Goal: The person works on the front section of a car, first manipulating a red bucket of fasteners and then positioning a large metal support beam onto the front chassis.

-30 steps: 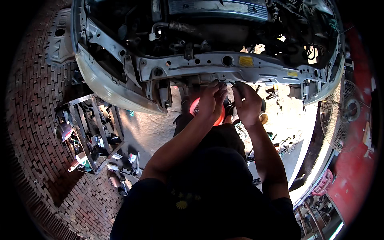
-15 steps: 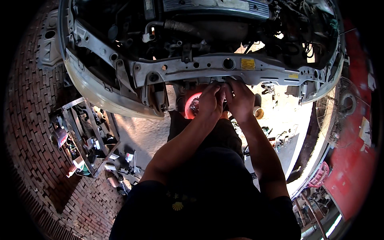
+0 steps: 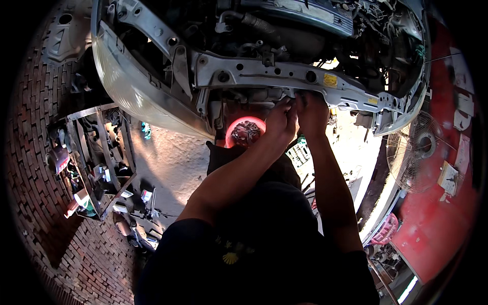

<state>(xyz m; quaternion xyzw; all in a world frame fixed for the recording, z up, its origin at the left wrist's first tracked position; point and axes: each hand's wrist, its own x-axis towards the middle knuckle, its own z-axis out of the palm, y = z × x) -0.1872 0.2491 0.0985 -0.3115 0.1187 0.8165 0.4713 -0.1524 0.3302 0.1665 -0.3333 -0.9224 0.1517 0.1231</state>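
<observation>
My left hand (image 3: 280,121) and my right hand (image 3: 312,116) are raised close together just under the grey front crossmember (image 3: 249,79) of a car with its front end stripped. The fingers of both are bent and drawn together at the lower edge of the crossmember. Whatever lies between the fingertips is too dark and small to make out. Below and left of my left hand sits a red bowl (image 3: 262,123) with many small metal parts in it. A green socket set (image 3: 299,153) lies on the ground, visible between my forearms.
Behind the crossmember is the engine bay with a blue-grey engine cover (image 3: 310,11). A large headlight (image 3: 133,94) curves along the left. A metal frame rack (image 3: 133,179) of parts stands on the left. To the right are a wire fan (image 3: 413,152), a pink basket (image 3: 385,230) and a red panel (image 3: 432,216).
The view has shifted, so the car sits further right and higher. My hands stay together under the crossmember, slightly further left along it. More of the red bowl and the socket set shows.
</observation>
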